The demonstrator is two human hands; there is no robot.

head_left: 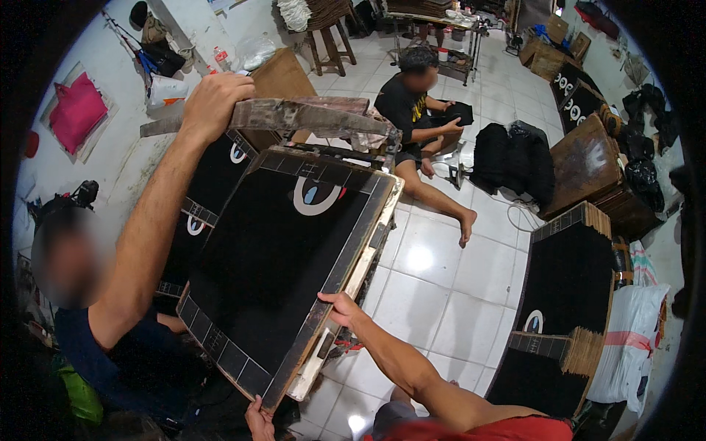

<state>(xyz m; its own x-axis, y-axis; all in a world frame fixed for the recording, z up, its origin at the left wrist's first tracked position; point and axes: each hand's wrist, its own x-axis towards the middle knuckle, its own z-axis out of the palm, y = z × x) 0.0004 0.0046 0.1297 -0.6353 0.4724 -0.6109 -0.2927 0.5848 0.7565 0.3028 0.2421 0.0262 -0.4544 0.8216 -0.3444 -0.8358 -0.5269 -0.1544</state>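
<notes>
- From my remote feed I see my right grip [340,309], a bare human hand; the thumb shows clearly.
- I make out my left grip [259,420], also bare, with its wrist cut off by the lower edge.
- My right forearm [390,349] is uncovered, narrow at the wrist and broader toward the elbow.
- On my upper body I see a bright red top [504,428], plain where it shows and partly blurred.
- Below it I spot grey shorts [395,417], only a small patch of the cloth being visible.
</notes>
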